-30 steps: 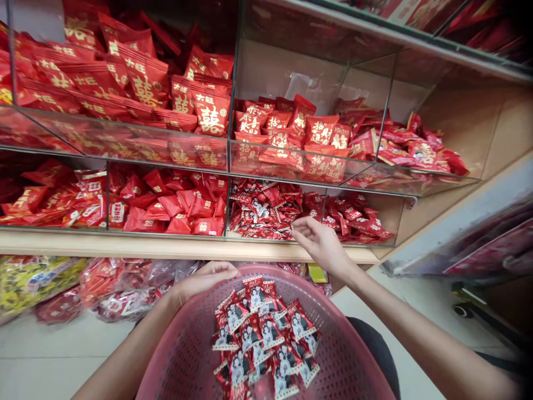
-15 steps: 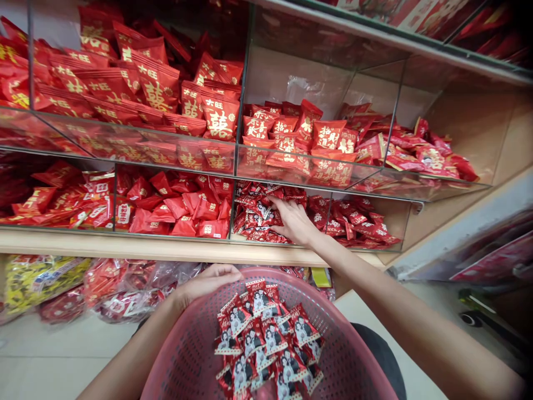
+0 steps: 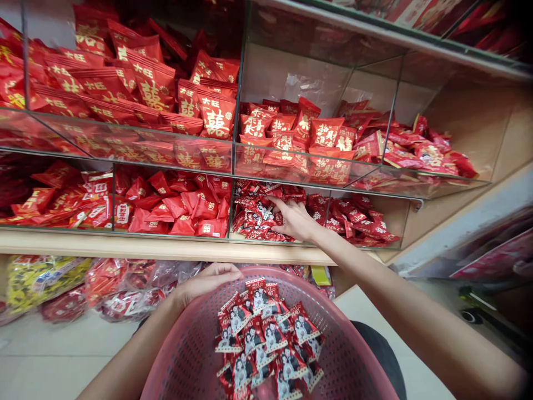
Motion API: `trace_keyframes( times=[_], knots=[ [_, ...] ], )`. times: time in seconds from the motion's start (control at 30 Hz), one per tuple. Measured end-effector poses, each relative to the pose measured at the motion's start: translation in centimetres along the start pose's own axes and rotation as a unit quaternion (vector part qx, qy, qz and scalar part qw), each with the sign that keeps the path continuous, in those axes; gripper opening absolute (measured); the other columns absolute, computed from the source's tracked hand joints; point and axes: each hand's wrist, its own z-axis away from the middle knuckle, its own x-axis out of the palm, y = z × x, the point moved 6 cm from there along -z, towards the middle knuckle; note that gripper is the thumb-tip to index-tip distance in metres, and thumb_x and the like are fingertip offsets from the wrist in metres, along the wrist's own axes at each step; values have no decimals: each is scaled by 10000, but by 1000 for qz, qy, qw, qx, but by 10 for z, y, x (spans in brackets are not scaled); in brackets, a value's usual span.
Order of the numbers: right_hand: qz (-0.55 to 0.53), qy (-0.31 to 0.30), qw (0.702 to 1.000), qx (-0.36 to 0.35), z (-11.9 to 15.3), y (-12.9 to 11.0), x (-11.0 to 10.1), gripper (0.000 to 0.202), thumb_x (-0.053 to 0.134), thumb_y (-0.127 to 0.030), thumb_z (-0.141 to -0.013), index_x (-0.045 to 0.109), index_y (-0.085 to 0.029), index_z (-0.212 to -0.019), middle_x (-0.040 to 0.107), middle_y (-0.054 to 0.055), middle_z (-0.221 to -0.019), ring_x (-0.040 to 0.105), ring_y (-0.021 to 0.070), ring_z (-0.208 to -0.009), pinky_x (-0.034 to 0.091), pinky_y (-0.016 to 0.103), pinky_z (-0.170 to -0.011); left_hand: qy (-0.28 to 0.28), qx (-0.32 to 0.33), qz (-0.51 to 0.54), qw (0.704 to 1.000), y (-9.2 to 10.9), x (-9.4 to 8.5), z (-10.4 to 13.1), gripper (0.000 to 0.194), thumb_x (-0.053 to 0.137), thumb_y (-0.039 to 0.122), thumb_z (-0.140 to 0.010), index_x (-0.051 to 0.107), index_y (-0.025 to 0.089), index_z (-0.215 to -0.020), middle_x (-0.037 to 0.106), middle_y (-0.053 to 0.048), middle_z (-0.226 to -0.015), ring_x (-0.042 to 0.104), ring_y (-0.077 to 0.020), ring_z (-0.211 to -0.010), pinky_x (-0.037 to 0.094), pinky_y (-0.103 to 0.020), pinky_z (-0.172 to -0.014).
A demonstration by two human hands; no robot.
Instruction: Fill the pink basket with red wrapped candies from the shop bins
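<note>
A pink perforated plastic basket (image 3: pixel 183 339) is in front of me, tilted toward the view. Heaped inside are small red candy packets (image 3: pixel 266 336) printed with black-and-white couple figures. My left hand (image 3: pixel 212 279) is closed on the basket's far left rim, its fingertips over the edge. Up in the lower shelf compartment, my right hand (image 3: pixel 292 219) reaches onto a pile of matching candy packets (image 3: pixel 254 214). Its thumb and forefinger are spread apart, with no packet visibly held. The other fingertips are partly hidden behind the hand.
Clear dividers and front panels (image 3: pixel 175 158) edge the shelf compartments. Larger red packets (image 3: pixel 154 83) with gold characters fill the upper left. More red packets (image 3: pixel 362 222) lie right of my hand. Bagged goods (image 3: pixel 125 283), including a yellow bag (image 3: pixel 44 280), sit under the wooden ledge (image 3: pixel 125 244).
The view has shifted very slightly. Both hands, the basket and its packets stay practically where they were.
</note>
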Motion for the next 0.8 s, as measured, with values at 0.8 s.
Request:
trace_keyframes(
  times=[0.8],
  knots=[
    [-112, -53, 983, -139, 95, -87, -8, 617, 537, -311, -803, 280, -247, -1360, 557, 74, -1116, 463, 241, -955, 332, 387, -839, -1, -22, -50, 999, 1, -2, 1, 476, 449, 544, -804, 690, 134, -820, 686, -37, -778, 594, -166, -698, 423, -253, -708]
  ],
)
